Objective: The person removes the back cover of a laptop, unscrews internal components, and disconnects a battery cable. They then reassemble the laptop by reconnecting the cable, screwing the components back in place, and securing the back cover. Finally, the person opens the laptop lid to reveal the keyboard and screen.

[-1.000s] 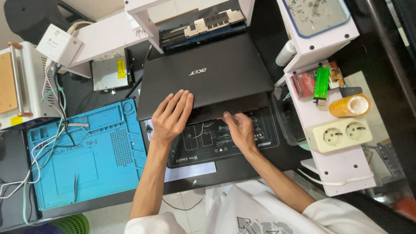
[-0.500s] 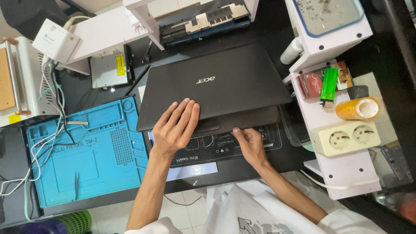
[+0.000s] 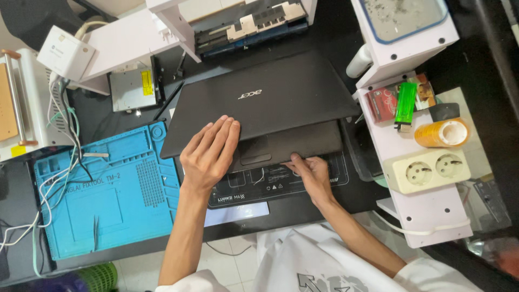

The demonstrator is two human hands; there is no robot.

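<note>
Head view: your left hand [image 3: 208, 154] lies flat, fingers spread, on the laptop [image 3: 259, 103] lid's near edge; your right hand [image 3: 311, 174], fingers loosely curled and pinching nothing, touches its base. The laptop is matte black, lid nearly shut, mid-surface on a dark mat [image 3: 270, 186], beside a blue mat [image 3: 108, 189].

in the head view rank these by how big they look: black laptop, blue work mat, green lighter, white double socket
1. black laptop, with the left hand flat on its lid
2. blue work mat, only a little smaller in apparent size
3. white double socket
4. green lighter

The shelf items may sit nearer the camera, so their true sizes are unsure.
</note>
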